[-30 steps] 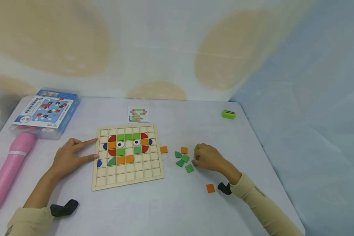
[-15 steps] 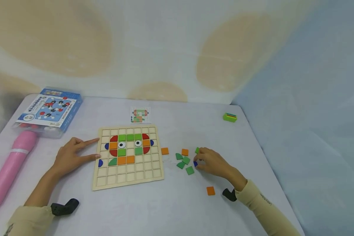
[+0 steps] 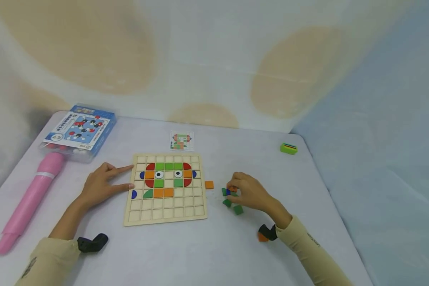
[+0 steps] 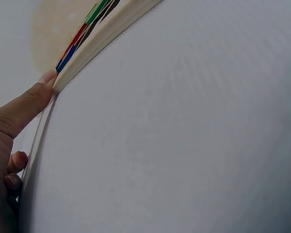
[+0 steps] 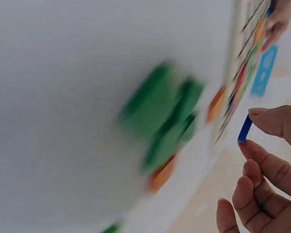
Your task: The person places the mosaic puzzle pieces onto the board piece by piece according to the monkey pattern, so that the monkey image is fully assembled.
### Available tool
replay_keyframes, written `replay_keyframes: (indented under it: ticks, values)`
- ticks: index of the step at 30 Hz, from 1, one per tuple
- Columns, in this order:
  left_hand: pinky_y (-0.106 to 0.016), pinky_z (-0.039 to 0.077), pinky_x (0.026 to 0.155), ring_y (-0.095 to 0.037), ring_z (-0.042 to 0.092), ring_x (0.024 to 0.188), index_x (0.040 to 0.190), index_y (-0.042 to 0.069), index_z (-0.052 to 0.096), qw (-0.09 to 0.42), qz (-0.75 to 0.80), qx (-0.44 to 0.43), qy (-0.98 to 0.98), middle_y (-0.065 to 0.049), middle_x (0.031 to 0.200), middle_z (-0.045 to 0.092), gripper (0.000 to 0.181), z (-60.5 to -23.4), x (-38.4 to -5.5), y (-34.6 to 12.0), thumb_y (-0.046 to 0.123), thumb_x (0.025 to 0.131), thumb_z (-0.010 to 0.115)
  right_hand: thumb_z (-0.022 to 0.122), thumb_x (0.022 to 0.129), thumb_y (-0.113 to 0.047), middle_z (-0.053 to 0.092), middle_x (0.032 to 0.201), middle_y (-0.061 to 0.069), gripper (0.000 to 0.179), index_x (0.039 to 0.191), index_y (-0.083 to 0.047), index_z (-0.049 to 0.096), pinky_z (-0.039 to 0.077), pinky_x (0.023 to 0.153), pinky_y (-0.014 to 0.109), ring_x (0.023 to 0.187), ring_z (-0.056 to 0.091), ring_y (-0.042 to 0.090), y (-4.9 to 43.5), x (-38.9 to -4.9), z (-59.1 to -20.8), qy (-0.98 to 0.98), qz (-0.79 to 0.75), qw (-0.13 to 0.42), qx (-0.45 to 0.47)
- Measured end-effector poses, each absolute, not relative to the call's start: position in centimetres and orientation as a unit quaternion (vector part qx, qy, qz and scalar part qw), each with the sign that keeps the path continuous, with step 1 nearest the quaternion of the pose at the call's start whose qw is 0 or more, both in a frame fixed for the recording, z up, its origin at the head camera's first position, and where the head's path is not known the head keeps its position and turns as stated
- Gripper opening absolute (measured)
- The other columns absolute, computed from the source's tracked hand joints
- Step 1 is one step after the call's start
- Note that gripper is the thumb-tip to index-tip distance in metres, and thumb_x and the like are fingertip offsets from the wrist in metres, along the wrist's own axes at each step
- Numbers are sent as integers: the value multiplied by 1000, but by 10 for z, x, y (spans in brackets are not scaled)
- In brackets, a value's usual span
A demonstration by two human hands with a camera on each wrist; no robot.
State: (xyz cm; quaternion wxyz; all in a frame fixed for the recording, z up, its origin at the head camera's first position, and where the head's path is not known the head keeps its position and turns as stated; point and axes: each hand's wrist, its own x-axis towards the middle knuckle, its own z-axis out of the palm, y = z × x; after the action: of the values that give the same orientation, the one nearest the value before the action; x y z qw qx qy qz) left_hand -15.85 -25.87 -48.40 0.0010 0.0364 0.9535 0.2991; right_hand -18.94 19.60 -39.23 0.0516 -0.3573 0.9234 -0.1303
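My right hand pinches a small blue half-round tile between thumb and index finger, edge-on in the right wrist view. It is held over a loose group of green tiles, partly hiding them. My left hand touches the left edge of a wooden grid board with stretched index finger and thumb. Set in the board is a face-like pattern of red, green and orange tiles, with two round eye tiles and blue half-rounds at the sides. Another blue half-round lies at the lower left of the pattern.
A printed pattern card lies behind the board. An orange tile sits beside its right edge; another is partly under the right wrist camera. A boxed set, pink stick-like object and green block stand farther out.
The right hand has picked the blue half-round tile from beside the loose tiles and moved left with it over them. The left hand stays at the board's edge; the head view has shifted.
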Motion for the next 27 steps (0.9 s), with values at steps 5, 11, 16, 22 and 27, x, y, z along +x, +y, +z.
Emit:
replay_keyframes:
  ticks: [5, 11, 16, 22, 27]
  values:
    - [-37, 29, 71, -24, 41, 87, 141, 22, 57, 6, 307, 42, 951, -11, 99, 44, 73, -486, -166, -253, 58, 80, 75, 80, 83, -28, 62, 95, -2, 25, 101, -12, 76, 46, 75, 24, 85, 54, 10, 117, -185, -391, 897, -118, 83, -418]
    - [-36, 30, 71, -24, 42, 87, 141, 24, 57, 15, 311, 37, 950, -10, 99, 44, 72, -490, -168, -249, 58, 80, 75, 74, 88, -37, 62, 96, -5, 27, 106, -17, 77, 41, 73, 17, 83, 51, 7, 25, -175, -403, 869, -74, 96, -479]
    - [-36, 30, 71, -23, 43, 87, 141, 25, 58, 7, 315, 40, 948, -9, 98, 45, 71, -489, -165, -249, 57, 80, 76, 74, 88, -35, 60, 93, -7, 22, 102, -19, 77, 38, 67, 15, 79, 49, 5, -17, -169, -413, 875, -58, 100, -470]
    - [-37, 30, 73, -23, 43, 88, 141, 25, 57, 4, 304, 34, 952, -10, 100, 46, 71, -483, -160, -254, 58, 81, 75, 73, 90, -37, 60, 94, -6, 22, 101, -19, 78, 39, 67, 16, 79, 50, 5, -32, -165, -416, 870, -50, 86, -483]
    - [-37, 31, 73, -24, 44, 88, 141, 24, 58, -2, 301, 31, 953, -10, 100, 46, 70, -480, -158, -259, 57, 81, 75, 73, 90, -38, 62, 96, -6, 26, 107, -19, 78, 39, 66, 14, 80, 51, 4, -35, -162, -416, 870, -52, 73, -485]
